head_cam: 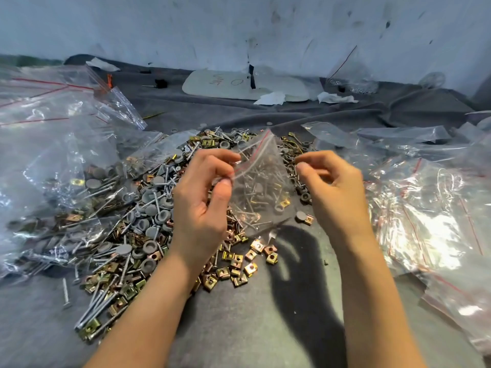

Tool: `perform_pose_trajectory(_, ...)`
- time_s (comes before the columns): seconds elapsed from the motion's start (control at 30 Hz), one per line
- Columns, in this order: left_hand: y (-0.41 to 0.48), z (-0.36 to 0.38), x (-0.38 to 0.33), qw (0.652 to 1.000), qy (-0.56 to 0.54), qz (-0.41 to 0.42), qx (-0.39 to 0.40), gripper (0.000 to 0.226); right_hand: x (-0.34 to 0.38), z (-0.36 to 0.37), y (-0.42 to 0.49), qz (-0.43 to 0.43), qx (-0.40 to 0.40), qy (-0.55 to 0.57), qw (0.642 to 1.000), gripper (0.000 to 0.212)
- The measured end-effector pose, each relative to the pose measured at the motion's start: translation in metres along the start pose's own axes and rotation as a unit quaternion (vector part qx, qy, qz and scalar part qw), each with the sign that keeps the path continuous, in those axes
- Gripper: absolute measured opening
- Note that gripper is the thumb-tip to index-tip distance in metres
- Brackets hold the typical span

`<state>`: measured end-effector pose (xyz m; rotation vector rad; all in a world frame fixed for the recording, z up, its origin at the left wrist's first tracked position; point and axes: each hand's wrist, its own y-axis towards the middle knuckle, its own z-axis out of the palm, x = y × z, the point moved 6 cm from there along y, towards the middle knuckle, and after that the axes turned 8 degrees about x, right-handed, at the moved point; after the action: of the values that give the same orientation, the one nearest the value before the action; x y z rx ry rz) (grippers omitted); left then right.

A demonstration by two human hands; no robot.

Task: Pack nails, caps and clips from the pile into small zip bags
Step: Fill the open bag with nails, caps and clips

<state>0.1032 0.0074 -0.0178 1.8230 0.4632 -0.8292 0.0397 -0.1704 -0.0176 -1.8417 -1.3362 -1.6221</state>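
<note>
A small clear zip bag point(261, 181) with a red seal line hangs tilted above the pile, with nails, a grey cap and a brass clip inside it. My left hand point(204, 197) pinches the bag's left edge between thumb and fingers. My right hand point(332, 181) is just right of the bag, fingers curled, thumb and forefinger close together; I cannot tell whether it touches the bag. Underneath spreads the pile point(138, 216) of long nails, round grey caps and brass clips on a grey cloth point(252, 328).
Filled zip bags point(45, 160) are heaped at the left, more clear bags point(430, 208) at the right. Loose brass clips point(239, 264) lie near my left wrist. A white board point(231, 83) and crumpled paper point(271, 98) sit by the back wall.
</note>
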Motion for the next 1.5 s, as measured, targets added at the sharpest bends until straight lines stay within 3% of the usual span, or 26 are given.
perform_pose_trajectory(0.17, -0.002, -0.009, 0.002, 0.998, -0.035, -0.006, -0.047, 0.024, -0.034, 0.037, -0.003, 0.112, 0.164, -0.154, 0.968, 0.014)
perform_pose_trajectory(0.3, -0.002, -0.014, 0.012, 0.991, -0.104, -0.036, -0.073, 0.022, -0.035, 0.058, -0.011, 0.132, 0.240, -0.163, 0.948, 0.021)
perform_pose_trajectory(0.63, -0.001, -0.016, 0.017, 0.985, -0.143, -0.043, -0.089, 0.024, -0.030, 0.064, -0.011, 0.094, 0.271, -0.280, 0.916, 0.014)
perform_pose_trajectory(0.97, -0.002, -0.018, 0.017, 0.983, -0.154, -0.040, -0.091, 0.027, -0.032, 0.066, -0.014, 0.095, 0.326, -0.247, 0.907, 0.015)
perform_pose_trajectory(1.1, -0.001, -0.017, 0.017, 0.982, -0.158, -0.045, -0.091, 0.035, -0.029, 0.069, -0.014, 0.074, 0.283, -0.276, 0.916, 0.011)
perform_pose_trajectory(1.3, -0.002, -0.018, 0.015, 0.985, -0.134, -0.057, -0.090, 0.023, -0.030, 0.069, -0.012, 0.073, 0.266, -0.280, 0.920, 0.014)
perform_pose_trajectory(1.4, -0.001, -0.018, 0.011, 0.992, -0.089, -0.037, -0.079, 0.021, -0.029, 0.052, -0.007, 0.090, 0.207, -0.206, 0.952, 0.008)
perform_pose_trajectory(1.5, 0.001, -0.009, 0.000, 0.999, 0.013, 0.010, -0.029, 0.015, -0.009, 0.030, -0.004, 0.037, 0.105, -0.063, 0.992, 0.012)
